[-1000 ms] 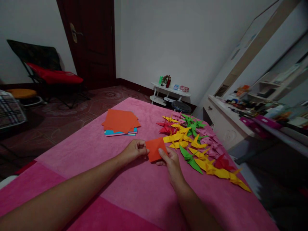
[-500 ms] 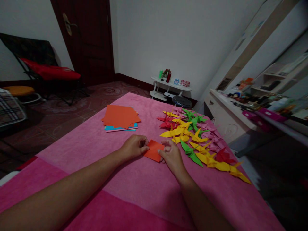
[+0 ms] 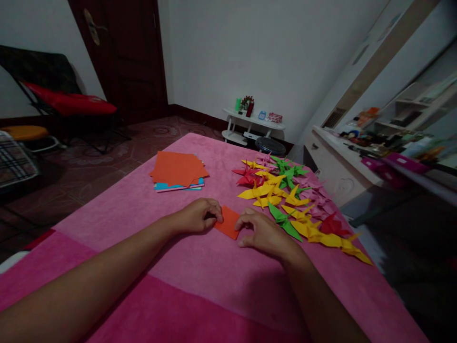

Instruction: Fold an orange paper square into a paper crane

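A small folded square of orange origami paper (image 3: pixel 229 221) lies on the pink cloth between my hands. My left hand (image 3: pixel 200 215) has its fingers curled, with the tips closed on the paper's left corner. At the right edge, the fingertips of my right hand (image 3: pixel 264 232) touch the paper, while the thumb stands apart from the fingers below it. Close by on the right is a green paper crane (image 3: pixel 283 222). More folded cranes spread out behind it, among them a yellow crane (image 3: pixel 262 190) and a red crane (image 3: pixel 334 225).
A stack of loose square sheets, orange on top (image 3: pixel 178 167), sits at the far left of the pink-covered table (image 3: pixel 117 228). Beyond the far edge stands a small white shelf (image 3: pixel 253 117). A cluttered dresser (image 3: pixel 342 162) borders the right side.
My right thumb has come off the paper and the hand has opened, shifting slightly right. My left hand stays at the left corner, and the paper now lies flatter on the cloth.
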{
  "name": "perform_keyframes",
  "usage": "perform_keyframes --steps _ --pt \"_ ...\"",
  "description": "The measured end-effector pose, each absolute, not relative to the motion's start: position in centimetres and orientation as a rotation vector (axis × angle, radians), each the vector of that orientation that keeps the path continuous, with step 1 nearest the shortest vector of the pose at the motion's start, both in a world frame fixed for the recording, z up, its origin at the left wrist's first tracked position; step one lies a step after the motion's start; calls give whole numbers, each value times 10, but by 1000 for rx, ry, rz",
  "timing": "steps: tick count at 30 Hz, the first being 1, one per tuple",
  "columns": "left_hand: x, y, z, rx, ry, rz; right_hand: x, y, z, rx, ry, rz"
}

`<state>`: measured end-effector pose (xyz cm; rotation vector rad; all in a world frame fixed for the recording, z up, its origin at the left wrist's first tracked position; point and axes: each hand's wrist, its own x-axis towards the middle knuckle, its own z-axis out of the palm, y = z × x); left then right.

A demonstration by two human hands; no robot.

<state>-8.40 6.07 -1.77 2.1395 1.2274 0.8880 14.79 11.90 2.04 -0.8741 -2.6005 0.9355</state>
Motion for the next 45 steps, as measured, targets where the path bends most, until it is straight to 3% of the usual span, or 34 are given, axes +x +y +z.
perform_keyframes --steps 45 --pt "-87 53 -8 2256 1257 772 142 120 3 -549 -2470 997"
